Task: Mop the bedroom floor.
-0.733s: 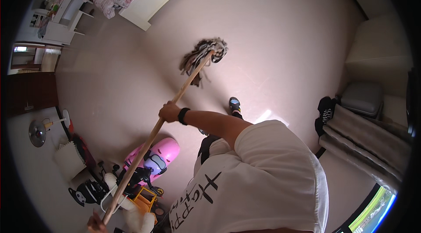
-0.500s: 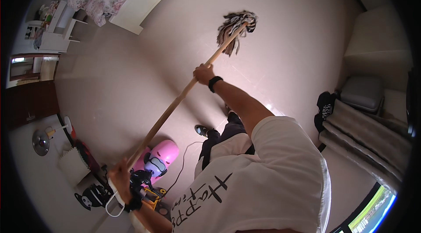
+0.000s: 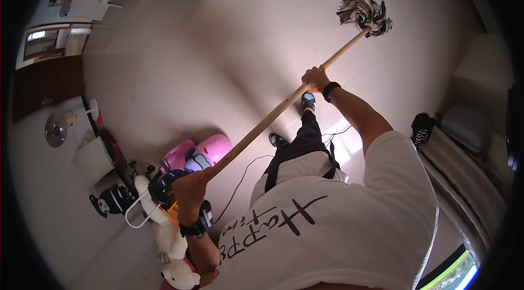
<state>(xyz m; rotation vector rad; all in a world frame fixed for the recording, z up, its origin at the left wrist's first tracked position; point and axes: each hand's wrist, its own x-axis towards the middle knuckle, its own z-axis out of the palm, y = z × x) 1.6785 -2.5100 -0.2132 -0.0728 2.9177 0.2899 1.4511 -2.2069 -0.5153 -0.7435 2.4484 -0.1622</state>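
The mop (image 3: 349, 46) slants away to the right of the pink toy (image 3: 217, 147), its cloth head (image 3: 364, 12) apparently against the floor (image 3: 267, 22), well beyond that toy. The left hand (image 3: 189, 191), nearest the pink toy, has its fingers clamped round the top of the wooden handle (image 3: 262, 126); the right hand's (image 3: 316, 78) fingers wrap the shaft farther from the toy. The handle should feel stiff and fairly light, the strips limp and dragging; a wide two-handed hold, top end and lower shaft, suits it.
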